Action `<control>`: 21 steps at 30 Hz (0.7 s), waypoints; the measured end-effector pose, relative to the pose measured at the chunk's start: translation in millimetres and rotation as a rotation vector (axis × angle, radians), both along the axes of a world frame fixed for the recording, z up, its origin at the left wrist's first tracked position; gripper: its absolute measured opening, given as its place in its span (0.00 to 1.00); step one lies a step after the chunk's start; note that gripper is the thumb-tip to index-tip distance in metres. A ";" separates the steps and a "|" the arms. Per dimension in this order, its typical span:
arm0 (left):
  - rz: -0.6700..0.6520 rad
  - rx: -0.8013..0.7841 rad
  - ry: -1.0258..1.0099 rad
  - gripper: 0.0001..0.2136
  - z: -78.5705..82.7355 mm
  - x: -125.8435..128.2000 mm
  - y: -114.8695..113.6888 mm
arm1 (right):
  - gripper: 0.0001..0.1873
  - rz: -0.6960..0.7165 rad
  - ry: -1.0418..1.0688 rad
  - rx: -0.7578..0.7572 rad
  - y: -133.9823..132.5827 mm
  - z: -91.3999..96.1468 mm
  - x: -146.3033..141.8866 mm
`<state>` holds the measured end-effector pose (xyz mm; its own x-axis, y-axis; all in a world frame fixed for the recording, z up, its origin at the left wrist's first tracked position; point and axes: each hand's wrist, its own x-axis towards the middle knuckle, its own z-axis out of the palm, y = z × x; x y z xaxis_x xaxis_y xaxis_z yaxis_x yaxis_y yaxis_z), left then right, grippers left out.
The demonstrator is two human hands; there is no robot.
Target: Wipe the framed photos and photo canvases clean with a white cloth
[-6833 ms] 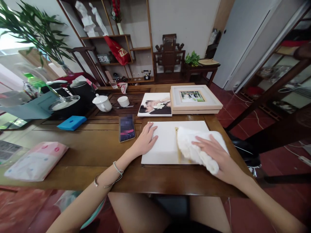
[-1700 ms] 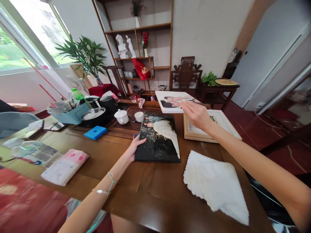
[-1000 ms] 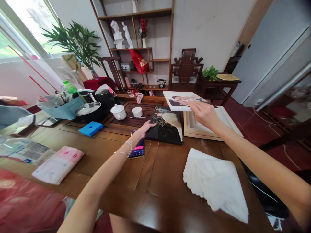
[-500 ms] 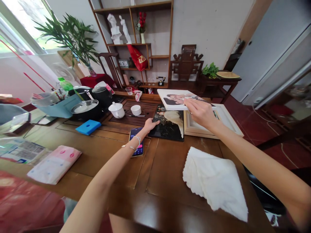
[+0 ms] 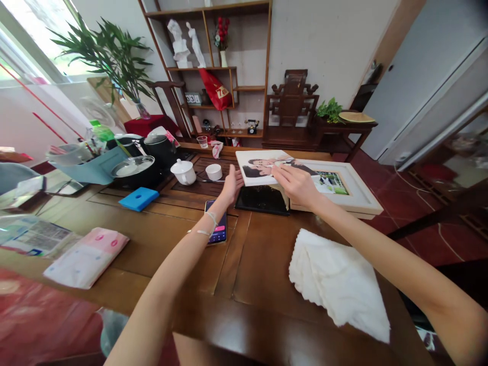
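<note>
My right hand (image 5: 295, 185) grips the near edge of a white photo canvas (image 5: 257, 169) and holds it just above a dark photo canvas (image 5: 263, 200) that lies flat on the wooden table (image 5: 247, 284). My left hand (image 5: 231, 185) touches the white canvas's left edge, fingers partly spread. A light wooden picture frame (image 5: 356, 195) lies just to the right of both canvases. A folded white cloth (image 5: 337, 282) lies on the table below my right forearm.
A phone (image 5: 217, 229) lies under my left wrist. A white teapot (image 5: 183, 172), cup (image 5: 214, 172), blue sponge (image 5: 139, 197), dark pots (image 5: 137, 170) and a blue tray (image 5: 91, 168) stand left. A pink tissue pack (image 5: 86, 256) sits near left.
The dark canvas was pushed away to the table's far side. My right hand has brought the white canvas left and down over it, and my left hand has moved from the dark canvas to the white one's edge.
</note>
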<state>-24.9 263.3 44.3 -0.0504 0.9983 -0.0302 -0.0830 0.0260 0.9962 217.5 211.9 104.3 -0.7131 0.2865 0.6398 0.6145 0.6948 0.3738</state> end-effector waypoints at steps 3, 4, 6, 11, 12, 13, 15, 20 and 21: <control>-0.107 -0.088 -0.298 0.27 23.0 -12.2 -6.5 | 0.18 0.026 -0.038 -0.020 -5.7 -8.9 -15.4; -0.098 -0.119 -0.326 0.23 27.7 -14.9 -8.6 | 0.19 0.029 -0.047 -0.029 -8.1 -12.1 -20.8; -0.032 -0.144 -0.328 0.14 31.0 -17.4 -12.2 | 0.19 0.024 -0.063 -0.029 -13.2 -18.7 -30.8; 0.019 -0.156 -0.269 0.07 15.7 -15.2 -14.0 | 0.20 -0.019 -0.106 -0.067 -25.5 -35.6 -46.4; 0.024 -0.156 -0.251 0.07 11.9 -15.1 -12.8 | 0.21 -0.031 -0.111 -0.089 -27.7 -38.6 -48.6; 0.032 -0.159 -0.229 0.07 8.5 -15.2 -11.0 | 0.22 -0.047 -0.114 -0.115 -29.8 -41.4 -51.0; 0.053 -0.163 -0.174 0.07 3.0 -16.3 -6.1 | 0.22 -0.085 -0.113 -0.177 -33.8 -47.1 -56.4; 0.078 -0.114 -0.016 0.10 -6.0 -18.4 8.8 | 0.25 -0.180 -0.086 -0.322 -40.9 -61.0 -67.8; 0.073 -0.098 0.011 0.11 -7.5 -17.8 11.3 | 0.25 -0.185 -0.089 -0.342 -41.3 -63.3 -68.3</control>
